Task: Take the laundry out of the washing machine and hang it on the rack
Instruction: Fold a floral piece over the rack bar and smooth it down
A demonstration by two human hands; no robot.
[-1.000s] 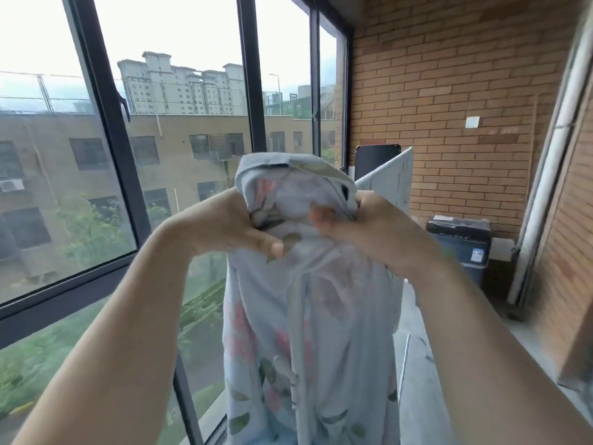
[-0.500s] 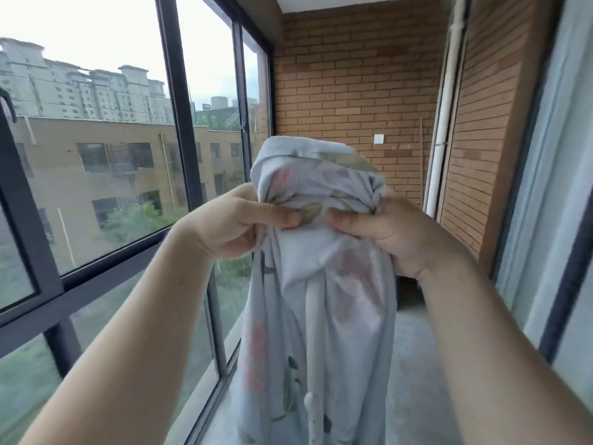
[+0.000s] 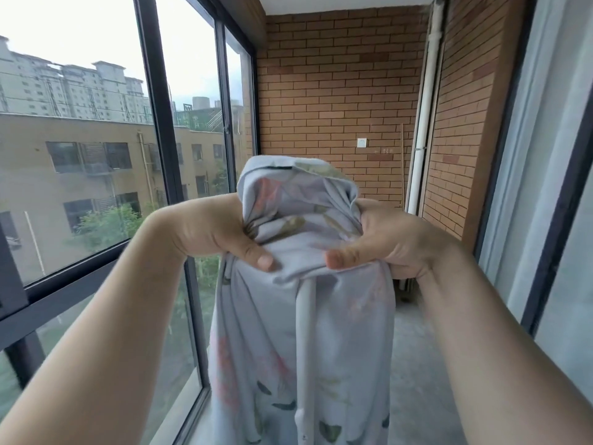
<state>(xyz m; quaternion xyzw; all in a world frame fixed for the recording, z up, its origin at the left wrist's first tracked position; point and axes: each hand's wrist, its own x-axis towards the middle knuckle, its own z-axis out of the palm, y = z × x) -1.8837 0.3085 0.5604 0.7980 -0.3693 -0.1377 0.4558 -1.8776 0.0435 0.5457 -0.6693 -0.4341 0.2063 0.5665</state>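
A pale blue-grey sheet with pink flowers and green leaves (image 3: 340, 342) hangs in front of me at chest height, bunched at its top. My left hand (image 3: 211, 229) grips the bunched fabric on the left, thumb pressed on the front. My right hand (image 3: 385, 245) grips it on the right, thumb on the front too. A white tube of the drying rack (image 3: 303, 354) runs down from between my thumbs, with the cloth draped on both sides of it. The washing machine is not in view.
Tall dark-framed windows (image 3: 154, 123) run along the left. A brick wall (image 3: 337, 91) with a white switch (image 3: 362, 142) closes the far end, with a white pipe (image 3: 423, 130) in the corner. A glass sliding door (image 3: 552, 187) lines the right. Grey concrete floor (image 3: 426, 364) lies below.
My view swung right along the balcony, so the bin and board seen earlier are gone. My hands moved slightly apart on the bunched cloth, and more of the white rack tube shows below my thumbs.
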